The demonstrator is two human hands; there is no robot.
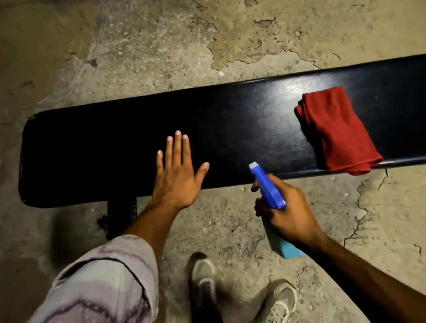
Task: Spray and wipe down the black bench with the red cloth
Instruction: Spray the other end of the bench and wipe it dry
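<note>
We find no legible text, label, brand, number or sign in this view. The spray bottle (pixel 270 194) shows plain blue plastic on its trigger head and a lighter blue body, with no printed label facing the camera. The red cloth (pixel 336 131) bears no tag or lettering. The black tabletop (pixel 125 144) carries no marking on its surface. The shoes (pixel 202 276) show no readable logo. The patterned sleeve (pixel 90 302) bears dark wavy lines only, which form no characters we can read.
</note>
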